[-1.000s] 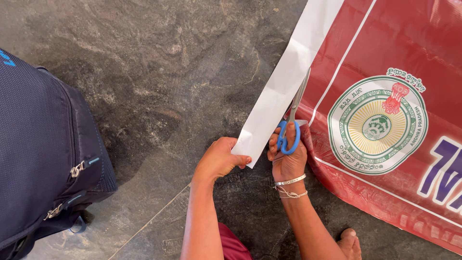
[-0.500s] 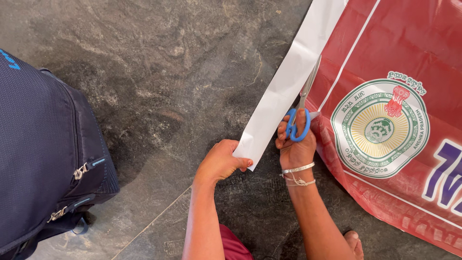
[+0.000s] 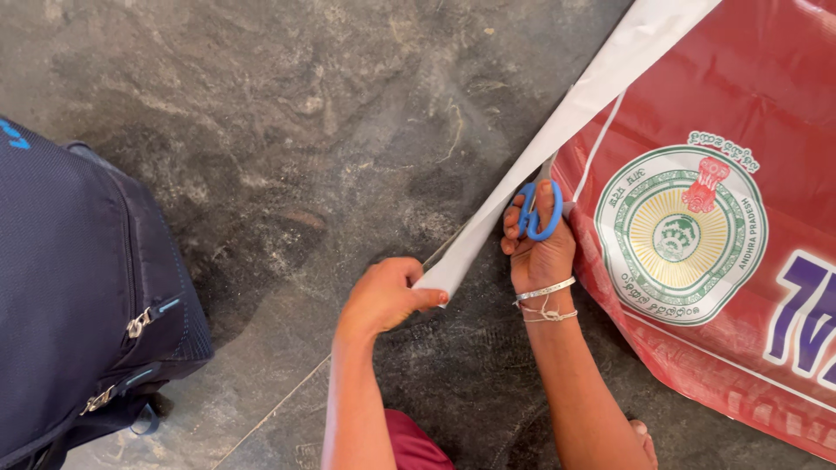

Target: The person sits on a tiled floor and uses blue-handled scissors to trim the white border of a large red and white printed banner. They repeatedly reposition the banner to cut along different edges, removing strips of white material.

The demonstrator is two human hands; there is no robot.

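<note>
A person crouched over a dark, mottled stone floor (image 3: 331, 113) works a pair of blue-handled scissors (image 3: 540, 204) along the edge of a large red vinyl banner (image 3: 784, 113) spread flat on the ground. The right hand (image 3: 540, 248) grips the scissors with thumb and fingers threaded through the blue loops and curled tight around them; the blades point up and away from the person, and are mostly hidden beneath the white strip, so how far they gape cannot be told. A thin silver bangle and a pale knotted thread (image 3: 547, 300) circle the right wrist.

The left hand (image 3: 383, 296) pinches the lower tip of a long white strip of banner material (image 3: 575, 113), thumb and fingertips pressed together on it, holding it taut just above the floor. The strip runs diagonally from that hand up to the top right of the view, lying along the banner's left edge and passing just beside the scissors.

On the banner, to the right of the scissors, sits a round green, white and gold emblem (image 3: 679, 235), with part of large purple-and-white lettering (image 3: 805, 318) at the far right. A dark navy backpack with metal zipper pulls (image 3: 87, 287) stands on the floor at the left, well apart from both hands. A toe (image 3: 643, 435) shows near the bottom edge, beside the right forearm.
</note>
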